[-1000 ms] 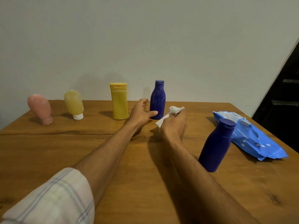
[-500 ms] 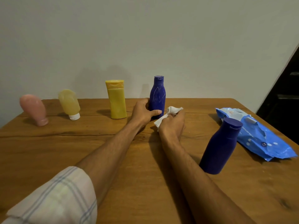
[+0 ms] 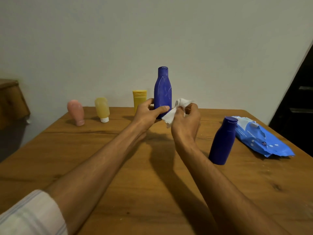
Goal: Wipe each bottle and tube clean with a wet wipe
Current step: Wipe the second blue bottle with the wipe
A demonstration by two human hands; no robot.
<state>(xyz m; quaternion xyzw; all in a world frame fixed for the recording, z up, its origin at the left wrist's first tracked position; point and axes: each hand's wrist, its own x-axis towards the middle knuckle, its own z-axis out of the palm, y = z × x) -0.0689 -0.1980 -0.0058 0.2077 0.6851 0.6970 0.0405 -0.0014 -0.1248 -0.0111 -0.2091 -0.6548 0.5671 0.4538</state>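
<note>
1. The tall blue bottle point(image 3: 163, 92) stood upright over the far middle of the desk point(image 3: 101, 167), its cap toward the wall. Its base was hidden behind a hand and the wipe, so I could not tell whether it rested on the wood.
2. The left hand point(image 3: 147, 114) grasped it low down. The thumb point(image 3: 163, 108) lay across the front and the fingers point(image 3: 149, 101) curled round the side at 9 o'clock.
3. A crumpled white wet wipe point(image 3: 176, 111) sat at the bottle's 4 o'clock, close against its lower flank. I could not make out whether it actually touched.
4. The right hand point(image 3: 186, 122) pinched that wipe, with its fingers bent in around the bunched cloth and its back turned toward the person.
5. Taking the held bottle as the centre of the dial:
   - A yellow bottle point(image 3: 139, 99) stood just beside it at 9 o'clock, partly behind the left hand.
   - Farther out along 9 o'clock a pale yellow tube point(image 3: 102, 107) stood on its white cap.
   - A pink tube point(image 3: 76, 112) stood beyond that, also cap-down, apart from the pale yellow one.
6. At 4 o'clock, well apart, a second blue bottle point(image 3: 222, 141) stood capped on the desk, appearing to lean a little to the right.
7. A blue wipes pack point(image 3: 260, 139) lay flat just beside that bottle, at its 3 o'clock, with its top flap torn open.
8. A pale striped sleeve point(image 3: 30, 216) covered the left upper arm, and both forearms were bare.
9. A piece of wooden furniture point(image 3: 10, 99) stood off the desk's left edge, against the plain wall point(image 3: 152, 31).
</note>
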